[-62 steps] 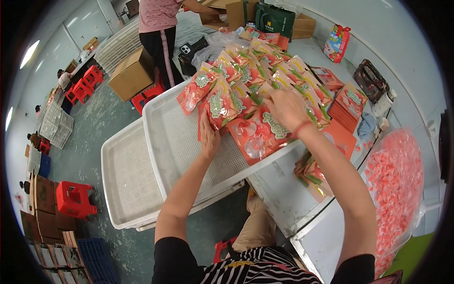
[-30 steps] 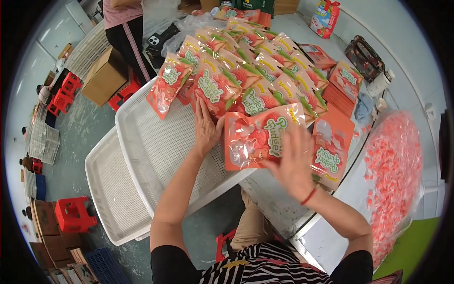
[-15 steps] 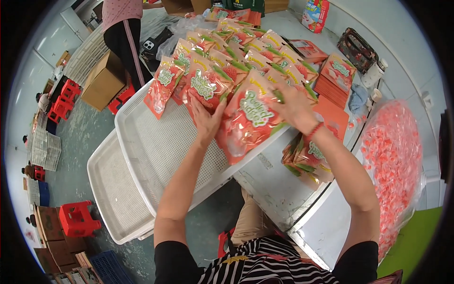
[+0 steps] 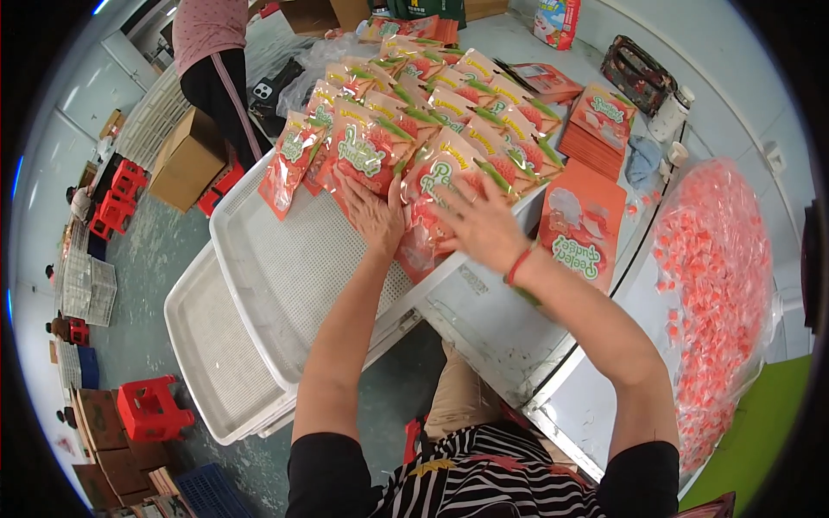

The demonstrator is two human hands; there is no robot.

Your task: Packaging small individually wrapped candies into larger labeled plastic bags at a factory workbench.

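Two bare hands work over a white perforated tray (image 4: 298, 289), its right part heaped with shiny pink-and-red pouches. The pouch nearest the wearer (image 4: 420, 207) lies along the tray's near edge, toward the right end. Its long axis runs away from the wearer and leans slightly right: the bottom end points toward the wearer, the top toward the heap. The right hand (image 4: 485, 226) rests over this pouch's front, fingers spread, not clamped. The left hand (image 4: 373, 216) lies against the lower part of a neighbouring pouch (image 4: 367, 148), fingers close together, thumb apart and beside the nearest pouch. That neighbour also has its top end away from the wearer. Right of the tray, the desk (image 4: 492, 324) carries a stack of flat pouches (image 4: 594, 138); at its right is a clear bag of pink wrapped pieces (image 4: 721, 315).
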